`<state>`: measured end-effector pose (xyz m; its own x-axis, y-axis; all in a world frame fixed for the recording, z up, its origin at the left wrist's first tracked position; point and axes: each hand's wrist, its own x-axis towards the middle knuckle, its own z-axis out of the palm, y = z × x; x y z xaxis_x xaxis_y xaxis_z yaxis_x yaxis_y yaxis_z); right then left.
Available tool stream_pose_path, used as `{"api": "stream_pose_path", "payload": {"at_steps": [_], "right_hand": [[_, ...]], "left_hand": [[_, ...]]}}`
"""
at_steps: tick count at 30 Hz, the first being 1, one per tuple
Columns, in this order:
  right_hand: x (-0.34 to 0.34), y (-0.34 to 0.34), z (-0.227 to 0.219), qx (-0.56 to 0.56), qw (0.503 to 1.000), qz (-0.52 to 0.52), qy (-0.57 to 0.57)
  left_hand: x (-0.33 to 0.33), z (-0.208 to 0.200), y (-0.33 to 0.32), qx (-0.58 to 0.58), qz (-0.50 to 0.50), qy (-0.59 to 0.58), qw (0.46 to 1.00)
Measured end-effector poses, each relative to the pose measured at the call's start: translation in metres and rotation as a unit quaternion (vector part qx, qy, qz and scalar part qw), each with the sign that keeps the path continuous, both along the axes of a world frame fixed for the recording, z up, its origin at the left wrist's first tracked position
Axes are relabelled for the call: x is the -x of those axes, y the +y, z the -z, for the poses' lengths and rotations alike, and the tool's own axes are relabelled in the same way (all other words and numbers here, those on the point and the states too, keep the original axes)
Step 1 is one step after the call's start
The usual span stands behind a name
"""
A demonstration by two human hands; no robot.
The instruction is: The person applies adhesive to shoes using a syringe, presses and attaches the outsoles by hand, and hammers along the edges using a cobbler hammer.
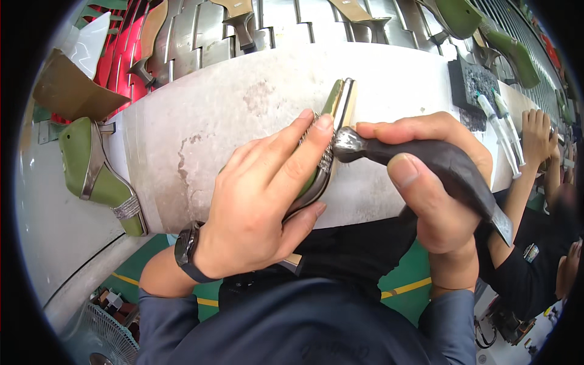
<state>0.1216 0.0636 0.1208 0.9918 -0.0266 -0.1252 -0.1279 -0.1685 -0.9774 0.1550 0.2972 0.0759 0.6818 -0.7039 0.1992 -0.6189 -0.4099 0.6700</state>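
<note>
My left hand (pixel 261 188) is wrapped over a sandal on a green shoe last (pixel 311 190), pressing it on its side against the white worktable (pixel 231 103). A glittery strap shows between and beside the fingers, and the palm hides part of the sandal. In my right hand (pixel 444 201) is a shoemaker's hammer (pixel 441 163) with a black-wrapped handle. Its round metal head meets the sandal's edge close to my left fingertips; whether it touches, I cannot tell. The handle's flat metal end sticks out beyond my right palm.
Another strapped sandal on a green last (pixel 91 164) lies at the left. Beyond the table runs a metal slat conveyor (pixel 280 33) carrying shoe parts. A black block (pixel 468 85) and two syringes (pixel 499 125) lie at the right, near a co-worker's hand (pixel 536 134). Brown cardboard (pixel 73 91) stands far left.
</note>
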Motion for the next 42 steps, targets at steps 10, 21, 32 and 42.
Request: {"api": "stream_pose_path", "payload": {"at_steps": [10,21,32,42], "right_hand": [[-0.042,-0.012,0.013,0.053,0.996,-0.001,-0.076],[-0.005,0.001,-0.011,0.076,0.991,-0.104,-0.031],[0.042,0.033,0.020,0.198,0.936,-0.101,-0.274],[0.068,0.066,0.042,0.149,0.941,-0.062,-0.296]], "left_hand": [[-0.001,0.000,0.000,-0.004,0.002,-0.009,1.000],[0.005,0.002,0.006,0.050,-0.030,-0.018,0.998],[0.009,0.008,0.007,0.050,-0.044,-0.013,0.998],[0.010,0.017,0.015,0.077,-0.024,-0.047,0.996]]}}
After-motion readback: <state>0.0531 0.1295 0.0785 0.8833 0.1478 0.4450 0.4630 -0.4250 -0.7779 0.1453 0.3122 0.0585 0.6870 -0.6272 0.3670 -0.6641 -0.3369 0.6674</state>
